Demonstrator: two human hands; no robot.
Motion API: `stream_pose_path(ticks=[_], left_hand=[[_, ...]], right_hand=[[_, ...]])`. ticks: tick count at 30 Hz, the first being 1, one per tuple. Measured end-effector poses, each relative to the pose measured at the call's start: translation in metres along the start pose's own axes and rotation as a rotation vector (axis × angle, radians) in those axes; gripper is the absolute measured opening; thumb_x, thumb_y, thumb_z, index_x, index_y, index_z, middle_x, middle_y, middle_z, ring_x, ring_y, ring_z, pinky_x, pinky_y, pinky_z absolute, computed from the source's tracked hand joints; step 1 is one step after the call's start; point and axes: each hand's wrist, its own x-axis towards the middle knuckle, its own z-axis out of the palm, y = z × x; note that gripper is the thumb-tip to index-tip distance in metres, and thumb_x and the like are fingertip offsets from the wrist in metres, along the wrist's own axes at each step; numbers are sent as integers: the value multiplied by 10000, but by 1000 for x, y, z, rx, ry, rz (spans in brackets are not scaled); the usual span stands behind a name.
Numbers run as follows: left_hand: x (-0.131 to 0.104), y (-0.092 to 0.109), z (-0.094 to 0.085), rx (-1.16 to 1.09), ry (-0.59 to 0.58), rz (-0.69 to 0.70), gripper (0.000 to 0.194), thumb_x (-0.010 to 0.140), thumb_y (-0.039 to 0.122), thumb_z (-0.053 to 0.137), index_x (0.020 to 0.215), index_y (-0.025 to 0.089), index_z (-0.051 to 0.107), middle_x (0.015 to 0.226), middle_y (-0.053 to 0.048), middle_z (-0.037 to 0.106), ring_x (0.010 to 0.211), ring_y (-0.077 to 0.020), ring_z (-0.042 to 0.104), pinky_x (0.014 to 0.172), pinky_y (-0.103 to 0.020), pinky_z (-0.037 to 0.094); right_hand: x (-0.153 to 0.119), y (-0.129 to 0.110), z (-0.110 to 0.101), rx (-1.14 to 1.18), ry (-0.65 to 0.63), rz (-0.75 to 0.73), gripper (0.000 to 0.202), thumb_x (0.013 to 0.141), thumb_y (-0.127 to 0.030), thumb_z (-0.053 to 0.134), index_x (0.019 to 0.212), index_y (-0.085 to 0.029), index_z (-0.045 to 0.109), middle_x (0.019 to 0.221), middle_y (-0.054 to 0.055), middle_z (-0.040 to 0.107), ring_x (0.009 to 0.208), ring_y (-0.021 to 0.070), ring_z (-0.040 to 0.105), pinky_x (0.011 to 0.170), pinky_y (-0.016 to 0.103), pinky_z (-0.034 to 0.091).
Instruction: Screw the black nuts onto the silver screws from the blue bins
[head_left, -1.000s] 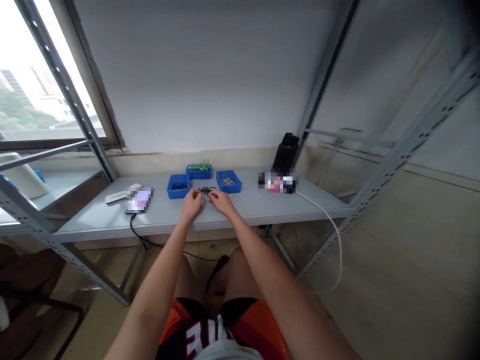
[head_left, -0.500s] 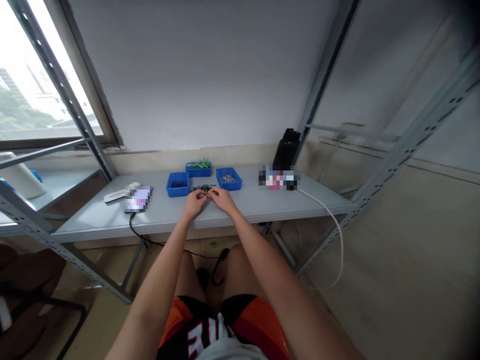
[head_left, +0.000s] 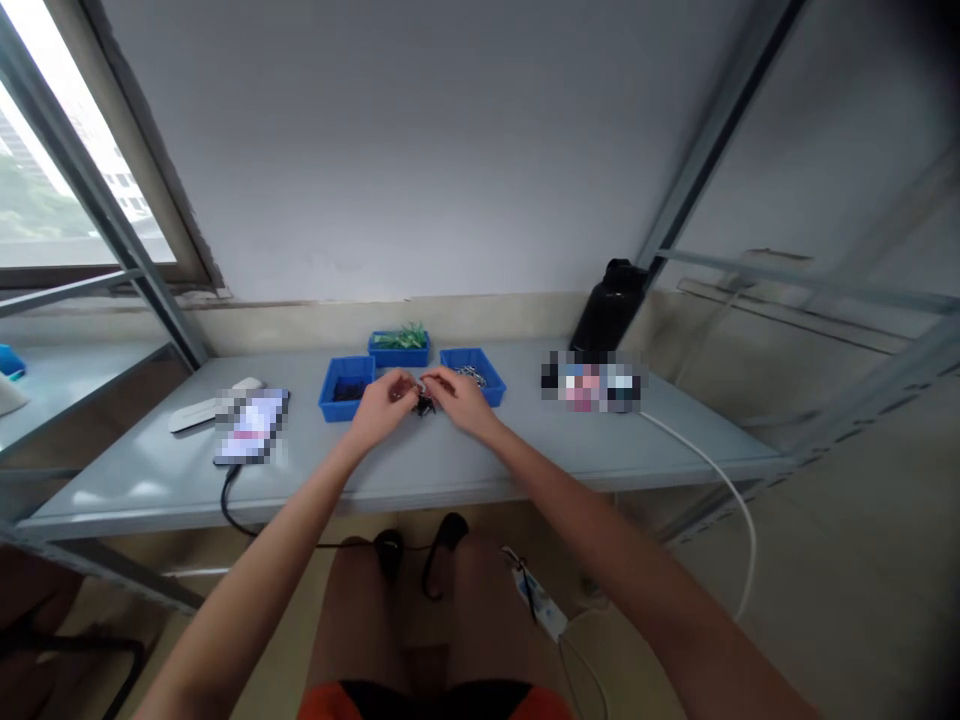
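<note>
My left hand (head_left: 388,403) and my right hand (head_left: 459,396) meet over the middle of the shelf, fingertips pinched close together. Whatever lies between the fingertips is too small to make out. Just under them is a small pile of dark and silvery pieces (head_left: 424,406), partly covered by the hands. Beside my left hand is a blue bin (head_left: 328,408) of dark small parts. To the right, partly behind my right hand, stands another blue bin (head_left: 493,391) with shiny metal bits. A third blue bin (head_left: 400,357) with green strips sits farther back.
A phone (head_left: 253,425) with a black cable and a flat white object (head_left: 201,412) lie on the left. A black bottle (head_left: 609,308) stands back right, behind a blurred-out device (head_left: 592,384) with a white cable (head_left: 705,452). Metal posts frame the grey shelf (head_left: 540,450).
The view has moved closer and tilted, so the shelf looks larger. Both hands stay together at the pile, now raised a little and covering more of it.
</note>
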Motion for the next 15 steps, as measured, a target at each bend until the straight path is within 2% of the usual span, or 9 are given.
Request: stream_pose_path(ticks=[3, 7, 9, 11, 15], left_hand=[[31, 9, -8, -2, -124, 92, 80, 776, 227, 551, 827, 166, 560, 801, -36, 688, 734, -147, 641, 721, -285, 527], [56, 8, -12, 62, -75, 162, 78, 763, 210, 546, 831, 173, 541, 738, -11, 665, 691, -128, 630, 698, -265, 527], [56, 4, -9, 138, -51, 197, 62, 757, 201, 544, 814, 182, 533, 678, 18, 626, 622, -103, 584, 644, -231, 502], [49, 0, -6, 218, -80, 240, 44, 753, 199, 548, 791, 194, 527, 634, 45, 582, 572, -86, 534, 596, -205, 469], [34, 0, -3, 279, -90, 360, 32, 779, 206, 534, 752, 198, 518, 602, 58, 540, 539, -75, 497, 548, -187, 430]], right_hand=[[27, 7, -12, -31, 108, -114, 280, 950, -395, 449, 1039, -203, 633, 801, 18, 678, 661, 129, 603, 647, 242, 472], [46, 20, -15, -92, 178, -232, 286, 977, -382, 409, 1112, -214, 596, 810, 16, 671, 670, 133, 605, 667, 262, 497], [42, 23, -13, -122, 201, -277, 287, 982, -359, 391, 1144, -215, 580, 831, 24, 676, 718, 142, 624, 693, 273, 510], [33, 22, -10, -165, 176, -337, 283, 980, -330, 394, 1173, -220, 569, 857, 31, 683, 763, 147, 639, 721, 280, 520], [18, 11, -9, -235, 176, -472, 208, 955, -267, 438, 1054, -218, 615, 826, 28, 689, 719, 138, 634, 707, 268, 519]])
